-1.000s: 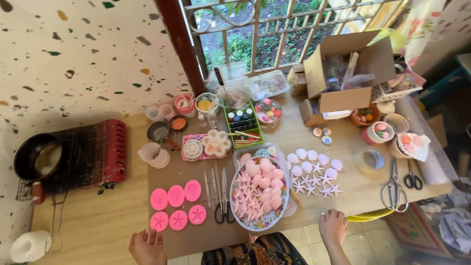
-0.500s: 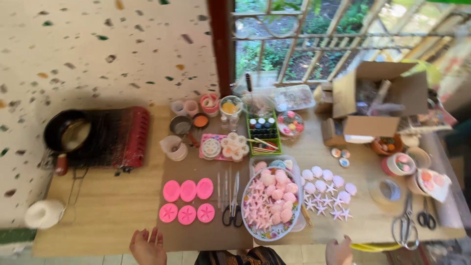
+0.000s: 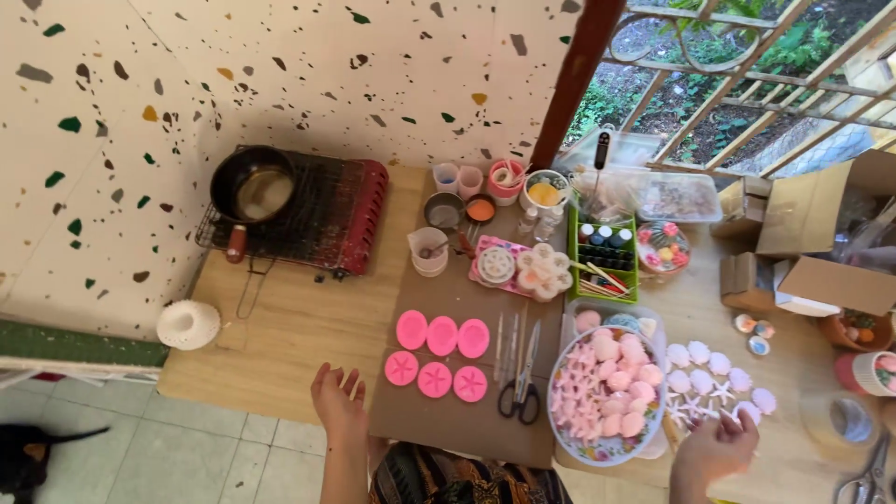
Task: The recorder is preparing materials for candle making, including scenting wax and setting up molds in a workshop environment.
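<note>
The right edge cuts off the scissors [image 3: 863,476], a pink cup [image 3: 875,371] and the cardboard boxes [image 3: 821,245], the left edge crops a dark animal [image 3: 33,453], and the right hand [image 3: 714,448] hides some white shells [image 3: 719,378].

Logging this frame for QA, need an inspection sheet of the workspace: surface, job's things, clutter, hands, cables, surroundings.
Surface: wooden table, brown mat on it.
Job's things: six pink moulds near left hand; white shell and star casts by right hand; plate of pink casts.
Clutter: black scissors, green tray of bottles, cups, cardboard boxes.
Hands: left hand open, holding nothing; right hand at the white casts, grip unclear.
Cables: nothing seen.
Surroundings: speckled wall, barred window, portable stove with black pan.
</note>
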